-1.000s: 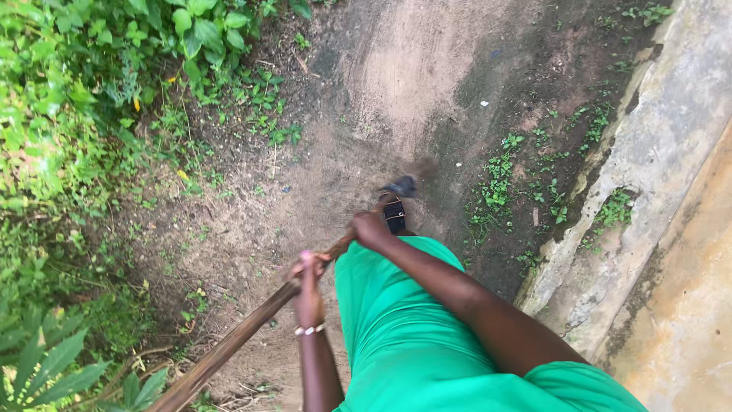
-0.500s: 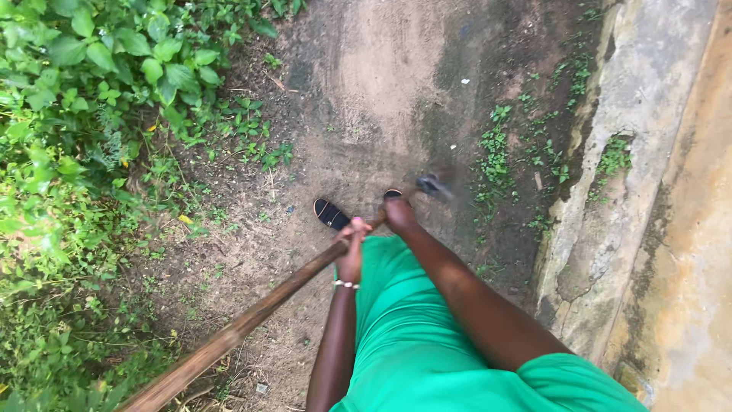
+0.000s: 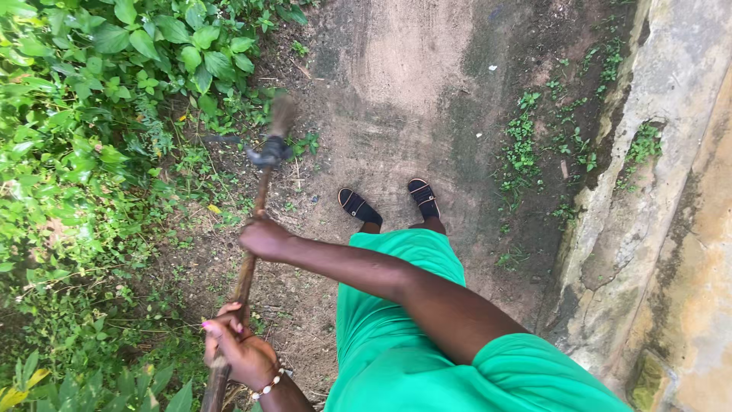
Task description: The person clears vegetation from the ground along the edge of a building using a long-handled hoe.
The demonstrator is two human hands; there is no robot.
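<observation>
Looking down from the head camera, I see both hands wrapped around a long brown wooden handle (image 3: 245, 286) that runs from the bottom edge at about 7 o'clock up toward 11 o'clock. The right hand (image 3: 263, 238) is closed around the shaft higher up, its arm reaching across the body from 5 o'clock. The left hand (image 3: 238, 352) grips the shaft lower down, fingers curled over it, with a white beaded bracelet (image 3: 267, 386) at the wrist. The handle's lower end is cut off by the frame, so I cannot see how long it is.

At the far end sits the dark metal tool head (image 3: 271, 149), at about 11 o'clock from the right hand. It is smeared by motion blur; I cannot make out its shape, nor whether it touches the ground or hangs above it. It lies right at the border where the bare dirt path (image 3: 404, 84) meets the leafy green weeds (image 3: 91, 114).

A bright green garment (image 3: 404, 336) hides most of the legs. Two black sandals (image 3: 358, 206) stand on the dirt at 12 o'clock from the garment, well apart from the tool head. A stained concrete ledge (image 3: 671, 152) runs along 3 o'clock, partly cut off.
</observation>
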